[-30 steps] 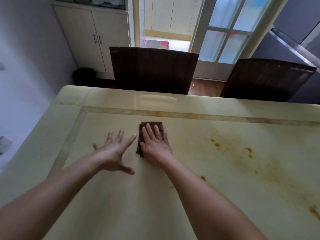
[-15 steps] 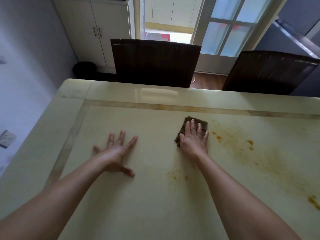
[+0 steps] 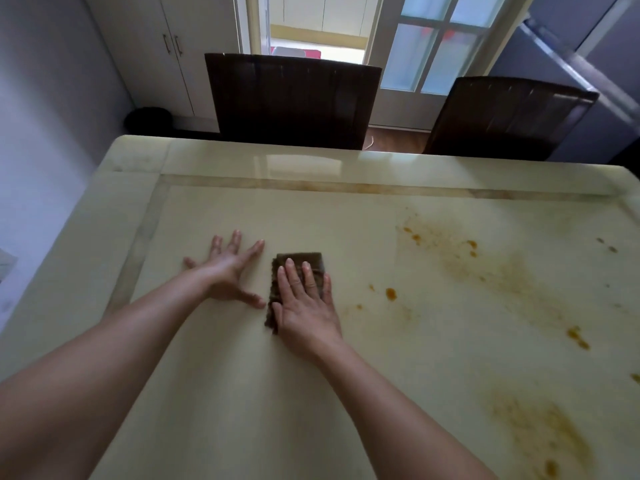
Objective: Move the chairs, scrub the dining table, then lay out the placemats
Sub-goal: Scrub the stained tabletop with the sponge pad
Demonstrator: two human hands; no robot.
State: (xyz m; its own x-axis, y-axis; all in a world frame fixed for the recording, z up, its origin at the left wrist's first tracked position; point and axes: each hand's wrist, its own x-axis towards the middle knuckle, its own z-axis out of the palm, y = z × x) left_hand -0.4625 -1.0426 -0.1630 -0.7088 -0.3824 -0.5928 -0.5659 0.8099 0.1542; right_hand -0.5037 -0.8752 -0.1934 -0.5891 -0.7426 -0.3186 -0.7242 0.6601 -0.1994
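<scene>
Two bare hands lie on the glossy cream stone-look bench (image 3: 311, 209), both palms down. The right hand (image 3: 304, 306) presses flat on a dark brown rectangular scrubbing pad (image 3: 315, 259). Its grip is wide: the fingers are straight and close together on top of the pad, not curled round it. The pad lies flat on the inner panel of the bench, a little left of the middle of the view. Its long axis runs away from the person, with the far end leaning slightly to the right, in line with the fingers above it. A strip of pad shows past the fingertips and another along the thumb side.

The left hand (image 3: 227, 275) rests just beside the pad, fingers splayed and pointing away and to the right, holding nothing. Its thumb tip comes close to the pad's left edge.

Orange-brown stains (image 3: 391, 294) spot and smear the bench to the right of the pad, running toward the near right corner. Beyond the far edge stand two dark brown high-backed chairs, one on the left (image 3: 292, 98) and one on the right (image 3: 509, 116).
</scene>
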